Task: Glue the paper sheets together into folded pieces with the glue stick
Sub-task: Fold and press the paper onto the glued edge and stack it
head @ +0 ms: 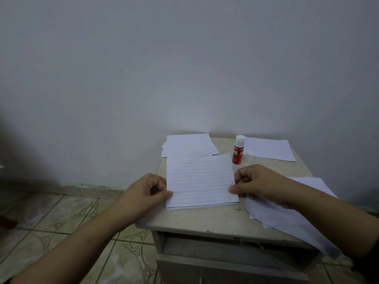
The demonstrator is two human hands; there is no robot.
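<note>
Lined paper (pixel 200 183) lies just before the glue stick (pixel 238 149), pinched at its sides between left hand (pixel 146 193) and right hand (pixel 258 184).

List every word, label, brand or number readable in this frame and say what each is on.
"GLUE STICK", partly legible white print on the red glue stick.
A brand line above it: too blurred to read.
Lined paper held by both hands: ruled lines only, no writing visible.
</note>
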